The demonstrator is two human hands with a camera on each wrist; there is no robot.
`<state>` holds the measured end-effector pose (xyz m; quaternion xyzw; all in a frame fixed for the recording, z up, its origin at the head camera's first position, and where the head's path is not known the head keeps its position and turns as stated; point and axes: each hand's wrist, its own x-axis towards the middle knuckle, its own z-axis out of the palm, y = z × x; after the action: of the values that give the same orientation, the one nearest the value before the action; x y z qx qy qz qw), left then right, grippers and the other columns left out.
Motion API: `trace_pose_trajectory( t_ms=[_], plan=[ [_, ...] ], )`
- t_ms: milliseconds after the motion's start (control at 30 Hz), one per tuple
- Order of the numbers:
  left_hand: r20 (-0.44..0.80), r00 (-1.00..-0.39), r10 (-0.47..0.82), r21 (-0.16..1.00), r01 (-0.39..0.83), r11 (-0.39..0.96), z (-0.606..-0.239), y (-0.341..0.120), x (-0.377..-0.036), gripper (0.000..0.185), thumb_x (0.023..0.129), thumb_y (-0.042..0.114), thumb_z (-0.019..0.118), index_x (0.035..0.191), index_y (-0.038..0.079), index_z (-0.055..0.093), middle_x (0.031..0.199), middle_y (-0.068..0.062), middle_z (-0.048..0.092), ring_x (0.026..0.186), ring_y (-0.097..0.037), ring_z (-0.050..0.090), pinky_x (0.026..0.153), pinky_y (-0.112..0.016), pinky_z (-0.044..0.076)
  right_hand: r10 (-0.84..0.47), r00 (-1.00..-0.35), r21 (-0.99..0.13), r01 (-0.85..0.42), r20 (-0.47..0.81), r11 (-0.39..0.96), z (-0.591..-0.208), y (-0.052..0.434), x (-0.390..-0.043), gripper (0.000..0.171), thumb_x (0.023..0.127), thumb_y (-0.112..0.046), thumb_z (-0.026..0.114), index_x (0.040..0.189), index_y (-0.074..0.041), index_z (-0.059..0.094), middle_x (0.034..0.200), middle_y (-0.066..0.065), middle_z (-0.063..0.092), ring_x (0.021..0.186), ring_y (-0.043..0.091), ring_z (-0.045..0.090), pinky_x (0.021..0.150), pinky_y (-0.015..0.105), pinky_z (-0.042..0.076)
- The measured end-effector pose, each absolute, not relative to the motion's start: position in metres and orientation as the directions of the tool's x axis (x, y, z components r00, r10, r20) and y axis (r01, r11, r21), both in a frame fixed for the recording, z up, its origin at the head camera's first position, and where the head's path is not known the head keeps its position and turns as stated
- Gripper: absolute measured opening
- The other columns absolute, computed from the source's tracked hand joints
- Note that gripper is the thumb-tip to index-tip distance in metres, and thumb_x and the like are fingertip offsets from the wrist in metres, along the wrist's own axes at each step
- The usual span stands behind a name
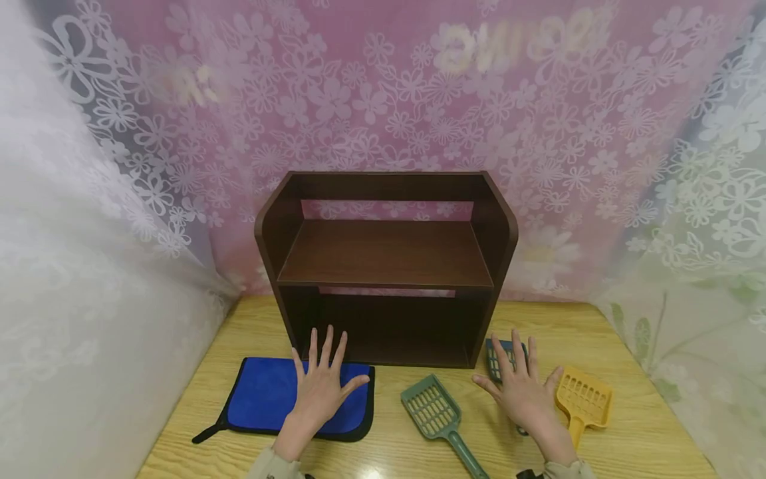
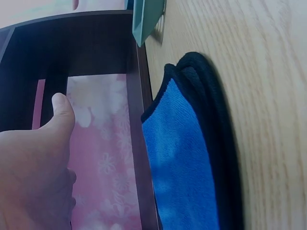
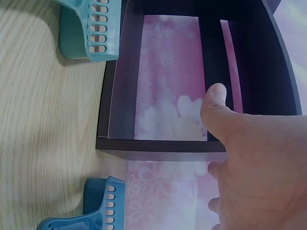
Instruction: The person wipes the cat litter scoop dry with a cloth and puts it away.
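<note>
My left hand (image 1: 320, 392) hovers with spread fingers over a folded blue cloth with black edging (image 1: 263, 392) and a black hanging loop. Spread likewise, my right hand (image 1: 526, 398) is held above a dark blue slotted litter scoop (image 1: 494, 362), hiding much of it. Between the hands lies a green litter scoop (image 1: 432, 409), its handle toward me. A yellow litter scoop (image 1: 589, 399) is just right of the right hand. Neither hand holds anything. In the left wrist view the cloth (image 2: 182, 158) lies beside the shelf; the right wrist view shows the green scoop (image 3: 98, 28) and blue scoop (image 3: 108, 206).
A dark brown two-tier shelf (image 1: 385, 253) stands on the wooden table (image 1: 209, 372) behind the cloth and scoops. Pink floral curtain (image 1: 371, 100) hangs behind it, with pale sheets (image 1: 90, 279) on both sides.
</note>
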<state>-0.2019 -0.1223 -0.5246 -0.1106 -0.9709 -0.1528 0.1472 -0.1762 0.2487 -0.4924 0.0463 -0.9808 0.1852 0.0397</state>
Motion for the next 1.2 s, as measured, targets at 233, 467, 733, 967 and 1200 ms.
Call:
trace_pose_trajectory(
  t_ms=[233,467,733,967,1200],
  plan=[
    [0.334,-0.929,0.161,0.269,0.258,0.928,-0.524,-0.125,-0.201,0.095,0.088,0.062,0.067,0.16,0.014,0.03,0.167,-0.018,0.02,0.152,-0.046,0.01,0.11,-0.079,0.006,-0.077,-0.989,-0.373,-0.12,0.128,0.92,-0.493,0.248,-0.175,0.094,0.094,-0.06,0.061,0.164,-0.021,0.012,0.168,0.022,-0.005,0.151,0.043,-0.021,0.095,0.082,-0.023],
    [0.369,-0.915,0.165,0.282,0.28,0.918,-0.527,-0.128,-0.203,0.094,0.088,0.063,0.066,0.16,0.014,0.03,0.167,-0.018,0.02,0.152,-0.046,0.01,0.11,-0.078,0.003,-0.079,-0.992,-0.387,-0.11,0.095,0.915,-0.491,0.248,-0.176,0.093,0.096,-0.059,0.06,0.164,-0.019,0.011,0.167,0.023,-0.009,0.15,0.045,-0.023,0.094,0.08,-0.025],
    [0.43,-0.887,0.167,0.27,0.303,0.914,-0.528,-0.131,-0.207,0.094,0.087,0.063,0.067,0.159,0.012,0.034,0.165,-0.02,0.024,0.152,-0.047,0.012,0.108,-0.08,0.007,-0.066,-0.991,-0.394,-0.108,0.117,0.913,-0.491,0.247,-0.178,0.092,0.097,-0.058,0.059,0.165,-0.022,0.007,0.166,0.027,-0.002,0.15,0.047,-0.02,0.094,0.085,-0.015],
    [0.434,-0.883,0.176,0.302,0.327,0.895,-0.526,-0.133,-0.216,0.087,0.092,0.056,0.066,0.161,0.016,0.03,0.168,-0.014,0.019,0.154,-0.043,0.006,0.11,-0.079,0.006,-0.047,-0.968,-0.416,-0.149,0.246,0.897,-0.494,0.246,-0.18,0.077,0.101,-0.049,0.057,0.161,-0.014,0.023,0.161,0.033,0.015,0.146,0.059,0.009,0.101,0.084,0.017],
    [0.471,-0.868,0.159,0.367,0.357,0.859,-0.529,-0.143,-0.219,0.072,0.096,0.047,0.066,0.154,0.01,0.043,0.162,-0.014,0.034,0.152,-0.04,0.019,0.111,-0.076,0.016,0.004,-0.94,-0.482,-0.172,0.342,0.859,-0.501,0.244,-0.179,0.059,0.102,-0.038,0.061,0.148,-0.004,0.045,0.144,0.032,0.044,0.131,0.057,0.041,0.1,0.071,0.036]
  ],
)
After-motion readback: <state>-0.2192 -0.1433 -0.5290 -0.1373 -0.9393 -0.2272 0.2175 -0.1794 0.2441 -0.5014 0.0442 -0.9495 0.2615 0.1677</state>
